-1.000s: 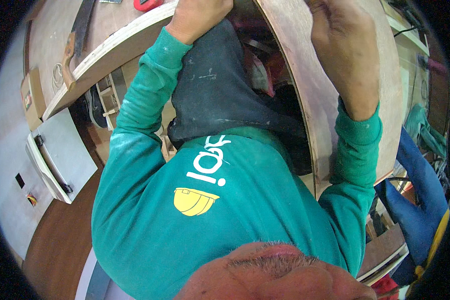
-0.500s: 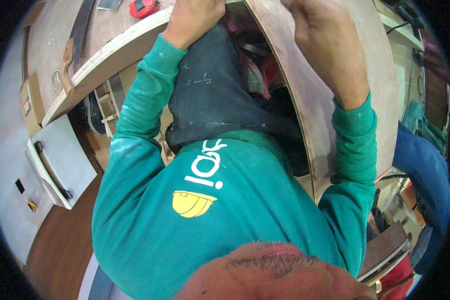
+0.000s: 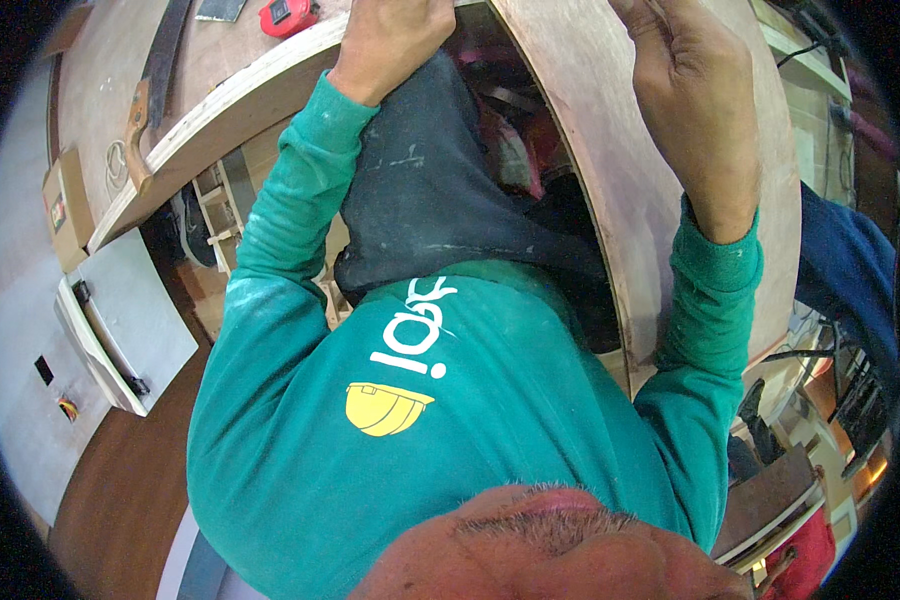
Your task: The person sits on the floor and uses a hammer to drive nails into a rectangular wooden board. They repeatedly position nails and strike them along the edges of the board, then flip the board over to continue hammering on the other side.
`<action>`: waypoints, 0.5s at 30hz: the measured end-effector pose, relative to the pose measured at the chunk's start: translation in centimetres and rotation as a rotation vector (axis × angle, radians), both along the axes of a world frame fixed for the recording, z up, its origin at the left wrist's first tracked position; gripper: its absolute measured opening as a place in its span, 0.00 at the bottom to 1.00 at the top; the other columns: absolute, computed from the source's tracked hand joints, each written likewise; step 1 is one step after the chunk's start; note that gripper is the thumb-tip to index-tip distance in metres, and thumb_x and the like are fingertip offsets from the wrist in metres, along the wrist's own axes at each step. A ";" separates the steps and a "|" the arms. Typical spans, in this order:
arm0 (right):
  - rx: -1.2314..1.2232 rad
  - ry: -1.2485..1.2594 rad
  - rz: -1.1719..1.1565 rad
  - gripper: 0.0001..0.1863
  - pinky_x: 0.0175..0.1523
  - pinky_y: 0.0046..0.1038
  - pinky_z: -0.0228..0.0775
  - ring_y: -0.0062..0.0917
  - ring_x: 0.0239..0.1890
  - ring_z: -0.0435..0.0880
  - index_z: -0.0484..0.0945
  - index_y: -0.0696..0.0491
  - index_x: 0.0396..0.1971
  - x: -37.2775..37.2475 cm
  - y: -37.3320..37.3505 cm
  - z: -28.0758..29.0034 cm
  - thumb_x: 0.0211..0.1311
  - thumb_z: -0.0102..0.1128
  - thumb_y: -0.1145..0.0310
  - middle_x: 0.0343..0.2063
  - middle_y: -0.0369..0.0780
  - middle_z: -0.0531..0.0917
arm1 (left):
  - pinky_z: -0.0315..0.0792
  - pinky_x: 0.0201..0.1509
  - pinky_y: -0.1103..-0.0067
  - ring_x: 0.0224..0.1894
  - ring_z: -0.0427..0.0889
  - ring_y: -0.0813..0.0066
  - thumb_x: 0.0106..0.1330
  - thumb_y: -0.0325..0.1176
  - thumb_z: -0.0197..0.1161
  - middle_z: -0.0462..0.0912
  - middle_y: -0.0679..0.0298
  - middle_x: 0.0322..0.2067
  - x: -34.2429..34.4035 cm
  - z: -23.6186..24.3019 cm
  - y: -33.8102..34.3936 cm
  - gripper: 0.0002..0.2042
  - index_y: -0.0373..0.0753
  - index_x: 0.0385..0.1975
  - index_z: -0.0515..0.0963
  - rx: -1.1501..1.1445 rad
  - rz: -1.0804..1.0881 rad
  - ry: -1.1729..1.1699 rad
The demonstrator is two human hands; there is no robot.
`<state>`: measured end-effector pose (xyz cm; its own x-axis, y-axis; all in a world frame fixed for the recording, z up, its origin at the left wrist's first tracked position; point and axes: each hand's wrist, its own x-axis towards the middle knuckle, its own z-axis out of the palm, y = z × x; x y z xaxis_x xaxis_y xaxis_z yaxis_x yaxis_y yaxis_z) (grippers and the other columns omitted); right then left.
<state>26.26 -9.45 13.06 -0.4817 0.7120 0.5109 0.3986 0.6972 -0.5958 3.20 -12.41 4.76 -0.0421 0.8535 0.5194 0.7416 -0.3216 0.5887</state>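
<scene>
The plywood panel takes up the right of centre in the frame, directly beneath the right hand as seen from above, so the right is clearly the nearer of the two. Its long axis runs from the top edge of the frame down toward the lower right, and its left edge sweeps from upper centre to just right of the middle (some of that bow is surely the lens). The right forearm lies roughly along this axis, with the hand pointing to the top edge. Its fingers look bent and drawn together, but the tips run out of the frame; whether they touch the panel or grip something, I cannot tell.

The left hand is at upper centre, off the panel's left side, beside the near edge of the table. Its fingers seem curled, also cut off at the top, so what they hold, if anything, cannot be told. On the table at upper left lie a red tape measure and a wooden-handled saw, both apart from the panel.
</scene>
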 end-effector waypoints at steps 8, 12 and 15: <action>0.038 -0.031 -0.002 0.21 0.56 0.32 0.78 0.45 0.52 0.88 0.77 0.65 0.60 0.1 0.0 0.5 0.68 0.59 0.82 0.49 0.59 0.85 | 0.73 0.43 0.62 0.38 0.79 0.46 0.66 0.23 0.60 0.76 0.49 0.32 0.0 -0.1 0.1 0.02 0.32 0.35 0.78 0.010 -0.006 0.034; 0.071 -0.118 -0.065 0.20 0.56 0.32 0.78 0.45 0.52 0.88 0.77 0.66 0.60 -0.4 -0.6 1.1 0.68 0.58 0.82 0.49 0.59 0.85 | 0.73 0.43 0.62 0.38 0.79 0.45 0.66 0.22 0.60 0.76 0.49 0.32 -0.1 -0.2 0.0 0.01 0.32 0.35 0.77 0.007 -0.002 0.045; 0.035 -0.065 -0.037 0.20 0.56 0.33 0.78 0.45 0.53 0.88 0.77 0.65 0.60 -0.4 -0.3 0.6 0.68 0.58 0.82 0.50 0.59 0.85 | 0.73 0.42 0.62 0.37 0.79 0.45 0.65 0.21 0.61 0.76 0.49 0.32 -0.1 -0.3 0.1 0.01 0.32 0.34 0.77 0.018 -0.010 0.063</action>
<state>25.89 -9.74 13.69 -0.4885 0.7121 0.5042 0.4611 0.7013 -0.5437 3.14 -12.34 4.50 -0.0009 0.8443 0.5358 0.7737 -0.3389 0.5353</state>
